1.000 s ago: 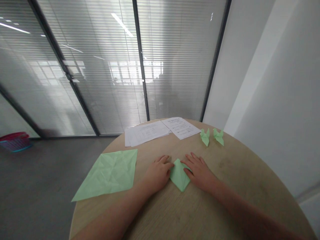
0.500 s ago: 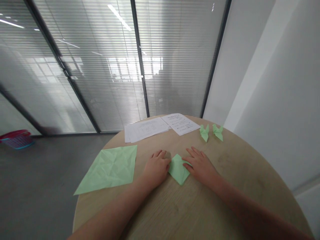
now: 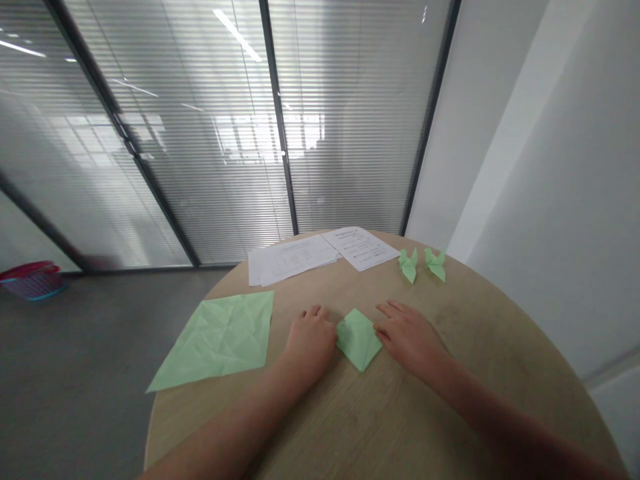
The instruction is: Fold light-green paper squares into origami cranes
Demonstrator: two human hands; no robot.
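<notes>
Our left hand (image 3: 311,341), curled, and right hand (image 3: 407,335), upper fingers loosely extended, flank the folded green paper (image 3: 358,340) at nine and three o'clock; we cannot tell whether either pinches it. We have two green figures (image 3: 409,267) toward one o'clock and a creased sheet (image 3: 220,340) farther toward nine.

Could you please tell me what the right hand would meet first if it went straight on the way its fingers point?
The right hand would most likely meet the folded green paper first; it seems to be right at that paper's right-hand corner, though exact contact is unclear.
</notes>
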